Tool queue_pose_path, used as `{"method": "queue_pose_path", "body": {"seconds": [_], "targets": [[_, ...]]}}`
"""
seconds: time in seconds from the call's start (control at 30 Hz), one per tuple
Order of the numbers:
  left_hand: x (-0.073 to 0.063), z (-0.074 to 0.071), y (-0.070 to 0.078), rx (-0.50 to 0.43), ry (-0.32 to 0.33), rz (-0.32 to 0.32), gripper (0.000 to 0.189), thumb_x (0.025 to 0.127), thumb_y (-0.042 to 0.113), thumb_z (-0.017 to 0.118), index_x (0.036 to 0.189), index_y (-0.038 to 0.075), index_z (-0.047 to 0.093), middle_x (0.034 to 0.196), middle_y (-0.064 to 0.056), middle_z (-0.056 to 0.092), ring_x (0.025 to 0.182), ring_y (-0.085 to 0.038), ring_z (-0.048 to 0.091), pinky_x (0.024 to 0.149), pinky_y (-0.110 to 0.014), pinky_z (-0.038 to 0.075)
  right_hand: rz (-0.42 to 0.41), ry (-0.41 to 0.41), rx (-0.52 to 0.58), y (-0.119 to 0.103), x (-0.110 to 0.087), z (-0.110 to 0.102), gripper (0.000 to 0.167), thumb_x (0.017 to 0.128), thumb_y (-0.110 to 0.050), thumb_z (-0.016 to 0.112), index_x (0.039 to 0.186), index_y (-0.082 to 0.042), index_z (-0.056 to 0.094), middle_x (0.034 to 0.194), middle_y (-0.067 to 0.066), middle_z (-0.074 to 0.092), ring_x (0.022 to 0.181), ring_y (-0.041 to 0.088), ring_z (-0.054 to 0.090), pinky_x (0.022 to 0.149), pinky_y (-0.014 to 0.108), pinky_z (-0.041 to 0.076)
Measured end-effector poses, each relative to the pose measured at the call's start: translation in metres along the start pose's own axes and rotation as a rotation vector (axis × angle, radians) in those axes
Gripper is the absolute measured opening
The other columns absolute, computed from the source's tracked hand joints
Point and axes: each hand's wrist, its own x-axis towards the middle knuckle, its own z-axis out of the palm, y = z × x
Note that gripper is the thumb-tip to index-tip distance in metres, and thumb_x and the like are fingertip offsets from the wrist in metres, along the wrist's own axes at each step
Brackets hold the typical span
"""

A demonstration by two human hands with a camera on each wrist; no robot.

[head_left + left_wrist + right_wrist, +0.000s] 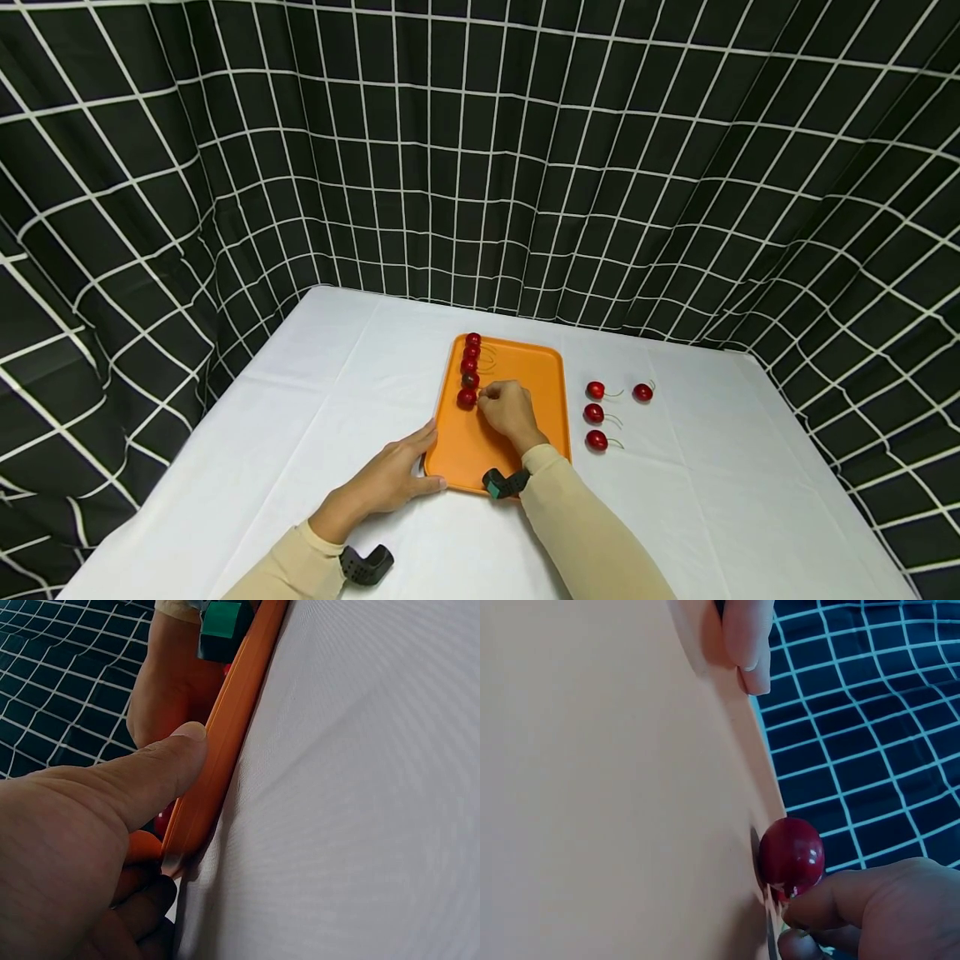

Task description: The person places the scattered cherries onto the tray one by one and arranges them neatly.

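An orange tray [528,371] lies on the white table, with a column of several red cherries [469,365] along its left side, stems pointing right. My right hand [510,412] is over the tray, its thumb and finger pinching the stem of the nearest cherry [467,398] in that column. In the right wrist view this cherry [791,851] hangs close over the tray surface, just beyond the fingertips. My left hand [390,479] grips the tray's near left corner. Its thumb [169,769] presses the near rim while the other fingers curl at the left side.
Right of the tray, three cherries [595,414] lie in a column, and another cherry [642,392] sits farther right. A white cloth [337,358] covers the table. Black curtains with a white grid [480,150] enclose the back and sides.
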Motion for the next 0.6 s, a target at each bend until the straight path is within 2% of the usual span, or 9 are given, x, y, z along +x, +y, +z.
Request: {"method": "queue_pose_path", "body": {"seconds": [0.4,0.6], "targets": [[0.001,-0.002,0.002,-0.014,-0.008,-0.011,0.081,0.087,0.037,0.073,0.145,-0.006,0.036,0.156,-0.011,0.023,0.138,-0.029,0.027,0.111,-0.044,0.026,0.014,-0.010,0.006,-0.001,0.001,-0.003,0.007,0.083,-0.013,0.072,0.086,-0.008,0.076,0.087,0.001,0.068,0.079,0.020,0.056,0.068,0.030,0.050],[0.001,0.000,0.000,-0.015,-0.012,-0.017,0.082,0.087,0.038,0.072,0.145,-0.005,0.035,0.156,-0.010,0.022,0.139,-0.029,0.026,0.110,-0.045,0.026,0.032,-0.008,0.041,-0.002,0.002,-0.011,0.012,0.084,-0.016,0.071,0.090,-0.008,0.076,0.085,0.001,0.068,0.078,0.021,0.057,0.067,0.031,0.050]]}}
